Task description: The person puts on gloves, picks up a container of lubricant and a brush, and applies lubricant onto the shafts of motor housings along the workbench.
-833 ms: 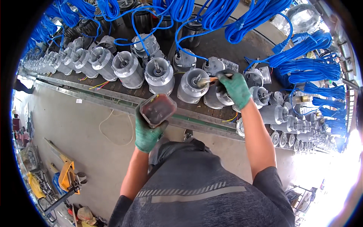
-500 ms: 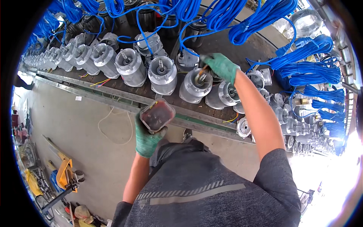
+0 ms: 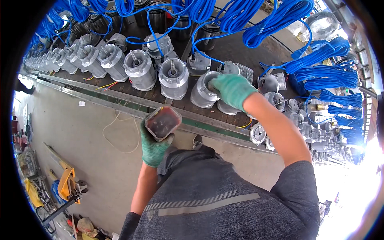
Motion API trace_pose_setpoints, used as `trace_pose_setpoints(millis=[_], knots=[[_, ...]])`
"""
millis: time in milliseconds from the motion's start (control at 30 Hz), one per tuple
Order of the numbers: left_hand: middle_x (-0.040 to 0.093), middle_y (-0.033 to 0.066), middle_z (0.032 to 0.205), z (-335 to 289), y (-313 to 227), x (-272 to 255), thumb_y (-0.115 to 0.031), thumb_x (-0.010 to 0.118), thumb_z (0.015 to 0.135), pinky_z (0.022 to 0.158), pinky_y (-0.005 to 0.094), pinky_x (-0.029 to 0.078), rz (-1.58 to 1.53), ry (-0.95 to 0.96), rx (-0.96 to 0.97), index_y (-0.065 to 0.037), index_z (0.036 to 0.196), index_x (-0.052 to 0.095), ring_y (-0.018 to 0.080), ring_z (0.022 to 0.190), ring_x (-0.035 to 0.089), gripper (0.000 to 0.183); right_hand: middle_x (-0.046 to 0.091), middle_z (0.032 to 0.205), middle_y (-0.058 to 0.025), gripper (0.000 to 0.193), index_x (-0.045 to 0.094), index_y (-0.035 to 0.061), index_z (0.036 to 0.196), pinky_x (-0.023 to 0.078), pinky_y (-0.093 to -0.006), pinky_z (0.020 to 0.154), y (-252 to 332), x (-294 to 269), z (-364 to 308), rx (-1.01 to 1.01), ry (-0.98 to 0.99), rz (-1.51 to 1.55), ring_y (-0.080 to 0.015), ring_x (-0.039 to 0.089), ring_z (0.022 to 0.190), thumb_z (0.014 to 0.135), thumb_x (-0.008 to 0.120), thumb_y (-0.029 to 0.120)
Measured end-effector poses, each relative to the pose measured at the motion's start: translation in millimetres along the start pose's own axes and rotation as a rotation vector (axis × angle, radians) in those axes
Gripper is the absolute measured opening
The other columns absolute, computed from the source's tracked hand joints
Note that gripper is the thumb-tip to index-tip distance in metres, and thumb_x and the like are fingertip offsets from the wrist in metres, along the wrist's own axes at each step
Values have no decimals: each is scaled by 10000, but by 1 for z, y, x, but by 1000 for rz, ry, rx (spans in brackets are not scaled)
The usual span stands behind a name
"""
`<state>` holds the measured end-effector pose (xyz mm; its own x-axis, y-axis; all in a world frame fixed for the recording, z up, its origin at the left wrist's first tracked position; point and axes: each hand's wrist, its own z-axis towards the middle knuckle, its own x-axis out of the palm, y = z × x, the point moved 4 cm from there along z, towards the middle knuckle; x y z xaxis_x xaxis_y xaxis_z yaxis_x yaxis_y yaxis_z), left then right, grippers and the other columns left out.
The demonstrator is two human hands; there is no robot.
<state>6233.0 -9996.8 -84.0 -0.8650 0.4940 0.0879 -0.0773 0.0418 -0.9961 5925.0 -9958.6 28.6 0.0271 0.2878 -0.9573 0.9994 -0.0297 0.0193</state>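
My left hand, in a green glove, is wrapped round a clear plastic tub that holds dark red grease-like stuff. The tub is tilted in front of the bench edge. My right hand, gloved alike, is closed at the open top of a silver motor housing, its fingers reaching into the rim. The small brush in it is now hidden by the glove. Just left stands another motor housing, its shaft pointing up. A further motor housing is partly covered by my right hand.
A long row of motors runs left along the dark bench; more motors crowd the right. Bundles of blue cable hang along the far side and lie on the right. A yellow pallet jack stands on the floor at left.
My right hand has come down and nearer, from above the motor housing onto its open rim, hiding the brush that showed before. My left hand and the tub have shifted slightly left.
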Motion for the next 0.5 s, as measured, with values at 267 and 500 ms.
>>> trace_pose_setpoints(millis=[267,500], knots=[[503,97,1438,7,-9,4,-143,909,692,1108,402,466,-18,58,2,-55,1483,375,230,1311,531,959,787,1039,-119,248,759,102,1172,574,-347,853,-47,50,-61,555,-375,968,-212,751,916,930,718,137],[508,102,1425,14,-8,4,-145,913,663,1113,400,456,31,71,-1,-54,1468,389,239,1314,523,965,781,996,-72,222,758,54,1169,544,-308,858,-50,63,-75,396,-669,1228,-121,691,921,951,719,76]])
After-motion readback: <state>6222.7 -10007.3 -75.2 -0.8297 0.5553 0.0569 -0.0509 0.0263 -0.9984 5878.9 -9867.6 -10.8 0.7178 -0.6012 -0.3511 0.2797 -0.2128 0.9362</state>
